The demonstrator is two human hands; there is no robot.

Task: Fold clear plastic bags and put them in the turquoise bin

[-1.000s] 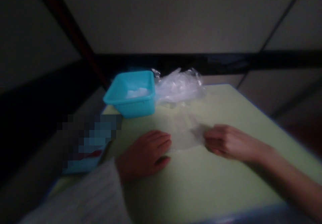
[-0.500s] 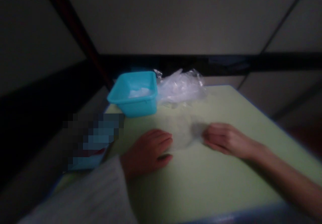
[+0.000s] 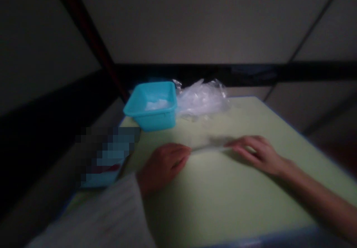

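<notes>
Between my hands stretches a thin, whitish, see-through plastic piece (image 3: pixel 208 150), seen nearly edge-on and blurred, just above the table; whether it is a bag or a sheet I cannot tell. My left hand (image 3: pixel 167 164), in a light knitted sleeve, pinches its left end between thumb and fingers. At the other end, the thumb and fingertips of my right hand (image 3: pixel 258 153) are closed on it, with a gap in the curl of the fingers. Beyond my hands lies a heap of clear plastic bags or wrapping (image 3: pixel 203 98).
A turquoise basin (image 3: pixel 156 121) with white material inside stands at the table's back left. A pixelated bluish flat item (image 3: pixel 106 166) lies along the left edge. The pale green table (image 3: pixel 223 203) has a blue rim, with a panelled wall behind.
The plastic piece has gone from lying broad on the table to a narrow strip held between my hands. My left thumb and fingers have closed together. The view has shifted slightly.
</notes>
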